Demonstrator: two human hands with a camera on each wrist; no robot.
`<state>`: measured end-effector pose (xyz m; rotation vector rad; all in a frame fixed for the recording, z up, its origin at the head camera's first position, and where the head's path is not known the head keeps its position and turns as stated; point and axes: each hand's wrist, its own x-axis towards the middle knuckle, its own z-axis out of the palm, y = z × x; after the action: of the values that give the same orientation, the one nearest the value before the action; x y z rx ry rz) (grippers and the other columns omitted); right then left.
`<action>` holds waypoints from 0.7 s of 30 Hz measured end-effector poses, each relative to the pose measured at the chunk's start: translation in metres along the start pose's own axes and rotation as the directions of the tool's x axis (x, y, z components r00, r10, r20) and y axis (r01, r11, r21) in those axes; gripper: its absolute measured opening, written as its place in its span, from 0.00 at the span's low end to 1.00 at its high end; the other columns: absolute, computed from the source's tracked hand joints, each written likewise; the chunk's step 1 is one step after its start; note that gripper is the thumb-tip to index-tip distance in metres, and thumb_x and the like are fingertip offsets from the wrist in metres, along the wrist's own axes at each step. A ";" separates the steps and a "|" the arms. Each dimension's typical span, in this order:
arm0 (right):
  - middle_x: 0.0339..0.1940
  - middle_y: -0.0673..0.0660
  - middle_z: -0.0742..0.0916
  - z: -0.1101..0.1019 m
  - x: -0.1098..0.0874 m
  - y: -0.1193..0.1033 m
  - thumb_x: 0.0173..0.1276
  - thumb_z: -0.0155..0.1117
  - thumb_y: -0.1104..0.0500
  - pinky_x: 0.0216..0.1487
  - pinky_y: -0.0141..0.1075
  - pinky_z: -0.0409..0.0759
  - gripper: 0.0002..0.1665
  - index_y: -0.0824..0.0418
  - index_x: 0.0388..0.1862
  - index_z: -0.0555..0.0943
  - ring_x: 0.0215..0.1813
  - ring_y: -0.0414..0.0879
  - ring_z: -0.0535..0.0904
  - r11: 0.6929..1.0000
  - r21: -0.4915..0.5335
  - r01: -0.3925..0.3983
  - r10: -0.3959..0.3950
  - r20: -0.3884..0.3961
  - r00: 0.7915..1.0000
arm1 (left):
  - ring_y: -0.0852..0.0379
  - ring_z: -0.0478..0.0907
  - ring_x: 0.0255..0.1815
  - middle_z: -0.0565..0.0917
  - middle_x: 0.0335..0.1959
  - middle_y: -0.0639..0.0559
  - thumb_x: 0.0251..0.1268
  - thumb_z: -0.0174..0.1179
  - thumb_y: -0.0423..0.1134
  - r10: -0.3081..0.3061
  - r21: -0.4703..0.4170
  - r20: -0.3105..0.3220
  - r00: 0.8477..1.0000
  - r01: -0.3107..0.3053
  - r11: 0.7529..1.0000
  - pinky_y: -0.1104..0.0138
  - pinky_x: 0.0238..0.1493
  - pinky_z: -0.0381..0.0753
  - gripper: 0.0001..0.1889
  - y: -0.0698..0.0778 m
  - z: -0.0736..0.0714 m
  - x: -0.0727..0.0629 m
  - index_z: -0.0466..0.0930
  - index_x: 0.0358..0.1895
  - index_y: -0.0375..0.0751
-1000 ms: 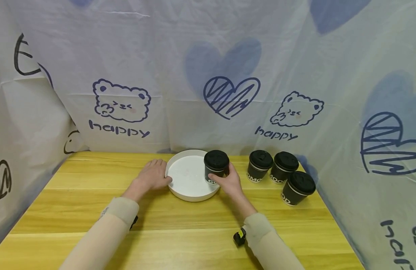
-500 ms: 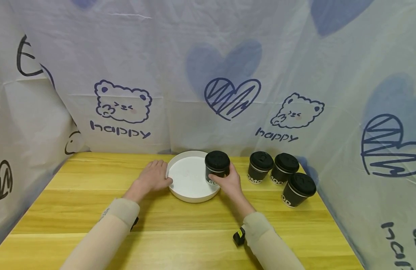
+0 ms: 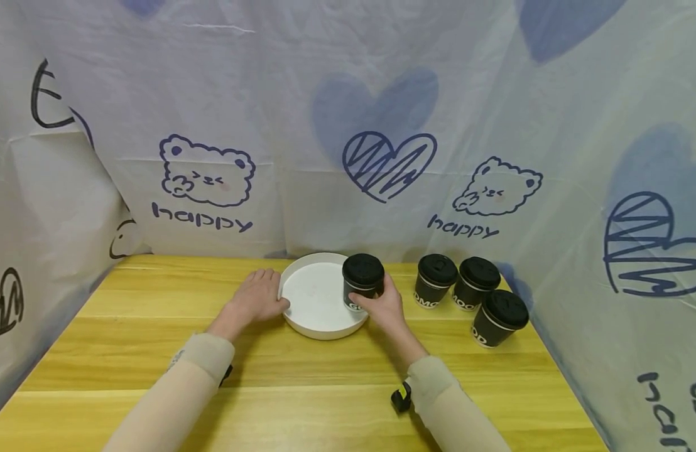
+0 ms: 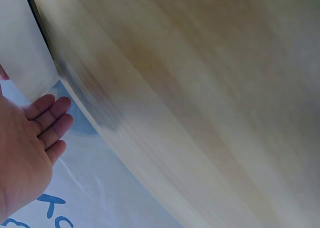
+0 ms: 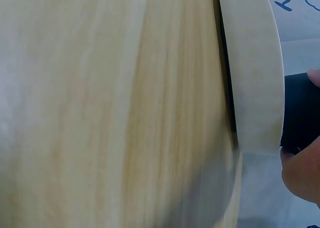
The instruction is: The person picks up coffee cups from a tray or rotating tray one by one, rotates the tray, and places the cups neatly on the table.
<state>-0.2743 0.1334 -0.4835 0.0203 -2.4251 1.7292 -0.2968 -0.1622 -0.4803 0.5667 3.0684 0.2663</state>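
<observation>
In the head view my right hand (image 3: 386,306) grips a black lidded paper coffee cup (image 3: 362,270), thumb across its front. The cup is upright inside the right side of a round white tray (image 3: 324,334). In the right wrist view the tray's wall (image 5: 255,73) hides the lower part of the dark cup (image 5: 301,110). My left hand (image 3: 259,295) holds the tray's left rim, its thumb at the edge. In the left wrist view the fingers of that hand (image 4: 25,148) lie lightly bent beside the tray's wall (image 4: 25,48).
Three more black lidded cups, a left one (image 3: 435,282), a back one (image 3: 475,284) and a front one (image 3: 497,319), stand close together right of the tray. The wooden table (image 3: 303,402) meets a printed white cloth (image 3: 303,207) behind and at both sides.
</observation>
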 end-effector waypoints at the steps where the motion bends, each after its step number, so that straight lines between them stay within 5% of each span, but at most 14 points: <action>1: 0.72 0.64 0.78 0.000 0.000 0.000 0.56 0.82 0.60 0.77 0.52 0.67 0.48 0.63 0.74 0.69 0.76 0.60 0.70 1.000 0.005 -0.001 0.001 0.003 1.000 | 0.31 0.68 0.68 0.73 0.66 0.27 0.66 0.55 0.52 -0.001 0.001 0.000 1.000 0.001 1.000 0.42 0.77 0.60 0.37 0.000 0.000 0.000 0.68 0.66 0.20; 21: 0.73 0.64 0.78 -0.011 -0.008 -0.018 0.57 0.82 0.60 0.78 0.52 0.66 0.49 0.61 0.75 0.69 0.76 0.60 0.70 0.999 0.010 0.052 -0.053 0.014 0.999 | 0.33 0.70 0.64 0.75 0.62 0.28 0.66 0.56 0.52 -0.006 0.018 0.007 1.000 0.006 1.000 0.43 0.75 0.63 0.36 0.001 0.002 -0.001 0.69 0.64 0.21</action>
<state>-0.2633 0.1372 -0.4640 0.0967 -2.4037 1.7240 -0.2957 -0.1612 -0.4824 0.5576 3.0684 0.2358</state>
